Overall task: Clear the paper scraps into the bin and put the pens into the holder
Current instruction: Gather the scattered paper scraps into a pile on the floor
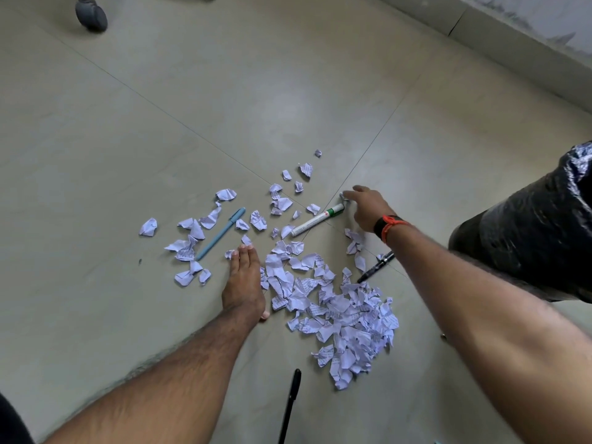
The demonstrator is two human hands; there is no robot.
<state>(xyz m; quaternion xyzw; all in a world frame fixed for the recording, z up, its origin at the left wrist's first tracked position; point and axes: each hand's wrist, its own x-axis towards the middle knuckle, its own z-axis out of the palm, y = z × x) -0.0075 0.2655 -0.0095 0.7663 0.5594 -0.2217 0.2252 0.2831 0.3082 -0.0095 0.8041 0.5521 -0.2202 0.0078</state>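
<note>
Torn white paper scraps lie over the tiled floor, heaped in a big pile (pixel 346 318) and scattered thinner to the left (pixel 192 238) and beyond (pixel 282 203). Among them lie a light blue pen (pixel 221 233), a white marker with a green cap (pixel 317 221) and a black pen (pixel 376 267). A second black pen (pixel 291 402) lies near the bottom edge. My left hand (pixel 243 280) rests flat on the floor, fingers together, at the pile's left side. My right hand (pixel 368 206), fingers spread, touches a small scrap (pixel 343 196) by the marker's green end.
A bin lined with a black plastic bag (pixel 528 225) stands at the right, close behind my right forearm. A chair castor (pixel 91 14) is at the top left. A wall skirting (pixel 480 24) runs along the top right. No pen holder is in view.
</note>
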